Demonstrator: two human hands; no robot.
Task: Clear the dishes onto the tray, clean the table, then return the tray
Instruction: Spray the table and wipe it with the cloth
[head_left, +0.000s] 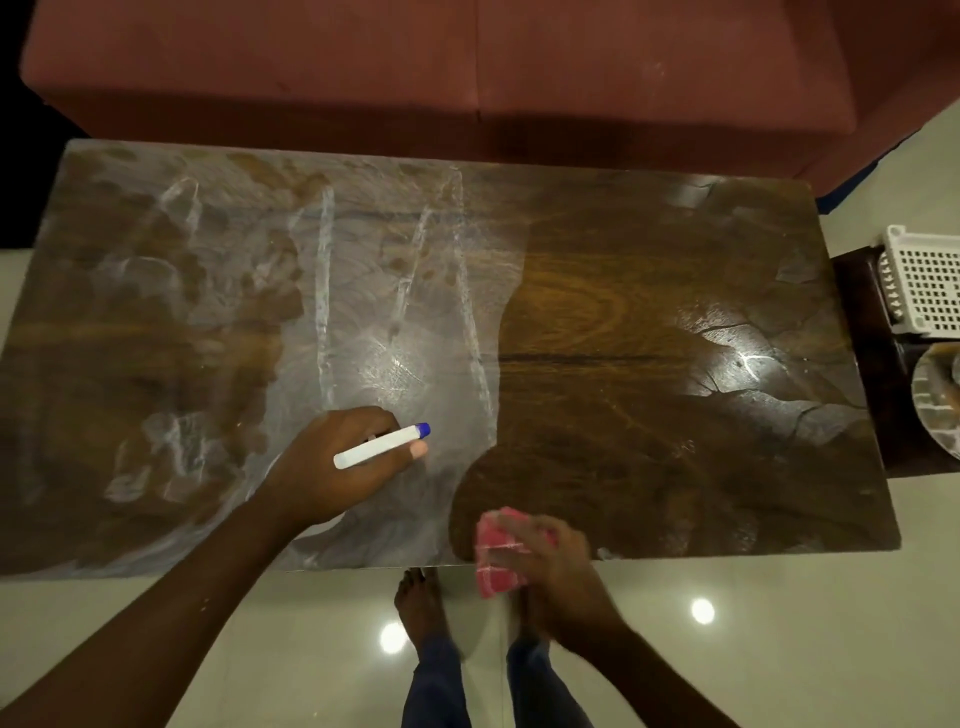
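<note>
Half the table (623, 322) is filmed white, so wiping is in hand. The left hand (332, 470) grips a tube (382, 446); the right hand (553, 564) clutches a cloth (493, 561) at the near edge. The tray (924, 283) sits off the right end. Next the cloth should sweep left over the film (363, 312).

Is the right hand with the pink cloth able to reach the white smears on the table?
Probably yes: the smears begin beside the right hand, nothing lying between; the left hand, holding a bottle, blocks only those farther left.
</note>
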